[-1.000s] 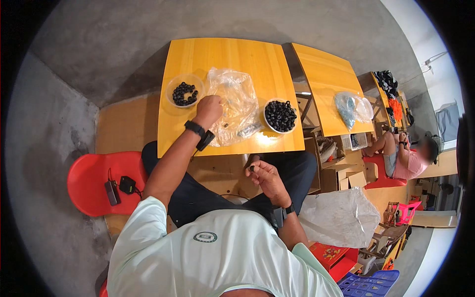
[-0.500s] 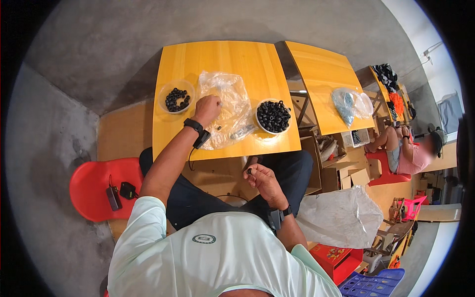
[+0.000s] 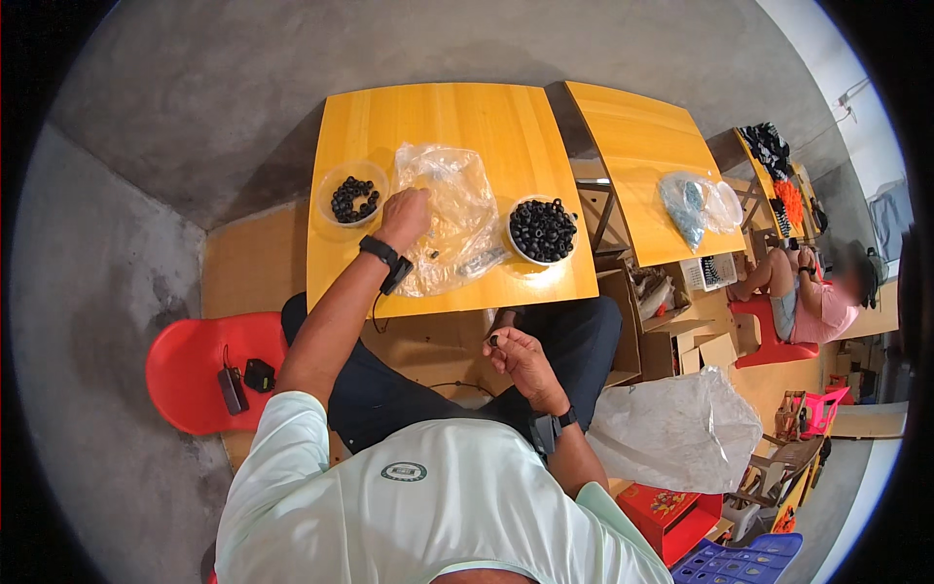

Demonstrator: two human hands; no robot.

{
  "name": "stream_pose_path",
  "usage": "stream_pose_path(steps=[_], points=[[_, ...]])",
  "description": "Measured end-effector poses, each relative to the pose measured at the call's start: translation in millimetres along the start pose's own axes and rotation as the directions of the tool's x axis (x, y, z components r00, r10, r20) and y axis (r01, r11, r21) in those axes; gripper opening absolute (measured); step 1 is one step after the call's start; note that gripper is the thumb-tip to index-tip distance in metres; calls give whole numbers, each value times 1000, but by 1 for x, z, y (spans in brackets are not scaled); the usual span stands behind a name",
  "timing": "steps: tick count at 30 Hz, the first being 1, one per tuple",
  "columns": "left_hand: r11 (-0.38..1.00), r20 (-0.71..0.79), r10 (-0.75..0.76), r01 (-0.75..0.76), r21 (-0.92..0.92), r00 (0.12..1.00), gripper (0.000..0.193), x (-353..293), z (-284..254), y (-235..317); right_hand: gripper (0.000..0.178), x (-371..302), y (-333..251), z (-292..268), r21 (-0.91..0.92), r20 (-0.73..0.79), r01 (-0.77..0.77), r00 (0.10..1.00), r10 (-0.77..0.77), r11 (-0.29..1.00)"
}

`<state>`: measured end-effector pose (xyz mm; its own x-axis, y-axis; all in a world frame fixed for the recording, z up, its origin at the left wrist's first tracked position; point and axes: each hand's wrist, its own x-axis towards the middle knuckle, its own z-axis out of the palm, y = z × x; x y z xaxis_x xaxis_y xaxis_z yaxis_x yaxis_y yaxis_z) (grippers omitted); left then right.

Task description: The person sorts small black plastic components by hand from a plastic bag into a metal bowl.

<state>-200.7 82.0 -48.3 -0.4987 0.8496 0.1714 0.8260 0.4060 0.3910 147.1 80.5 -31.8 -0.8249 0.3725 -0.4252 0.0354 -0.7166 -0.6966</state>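
My left hand point(image 3: 405, 216) reaches over a clear plastic bag point(image 3: 457, 195) lying flat on the yellow wooden table point(image 3: 506, 107). Its fingers are closed, and whatever is in them is hidden. Close to the table's front edge, above my lap, my right hand point(image 3: 523, 365) pinches a small black ring point(image 3: 494, 341) between thumb and fingers. Beside my left hand a clear round tub point(image 3: 327, 200) holds some black rings point(image 3: 354, 200). To the right of the bag stands a white round tub point(image 3: 513, 243) heaped with black rings point(image 3: 542, 232). A small dark piece point(image 3: 434, 254) lies on the bag.
A second yellow table point(image 3: 632, 127) stands to the right, carrying a bag of bluish pieces point(image 3: 686, 209). A red chair point(image 3: 185, 375) with two black devices is at my left. Cardboard boxes point(image 3: 696, 346) and a white sack point(image 3: 671, 428) lie right. Farther off sits another person point(image 3: 817, 307).
The view has shifted slightly. My left hand stays over the bag with its fingers closed, and my right hand keeps its pinch on the black ring.
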Motion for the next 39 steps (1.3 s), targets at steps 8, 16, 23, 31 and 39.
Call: stream_pose_path(steps=[8, 16, 23, 31, 39], points=[[930, -80, 195, -210, -301, 978, 35, 56, -5, 6, 16, -2, 0, -6, 40, -20, 14, 1000, -14, 999], [922, -38, 284, -283, -265, 958, 31, 89, 3, -29, 16, 0, 2, -10, 72, -46, -1, 999, 4, 997], [993, 19, -19, 21, -114, 1000, 23, 84, 12, -29, 15, 4, 2, -15, 58, -55, -14, 998, 17, 998], [999, 23, 22, -22, -30, 999, 32, 89, 14, -12, 14, 4, 5, -15, 100, -54, -19, 998, 25, 995], [985, 209, -98, 65, 157, 973, 41, 110, 25, -16, 14, 3, 7, -22, 87, -57, -19, 998, 24, 996]])
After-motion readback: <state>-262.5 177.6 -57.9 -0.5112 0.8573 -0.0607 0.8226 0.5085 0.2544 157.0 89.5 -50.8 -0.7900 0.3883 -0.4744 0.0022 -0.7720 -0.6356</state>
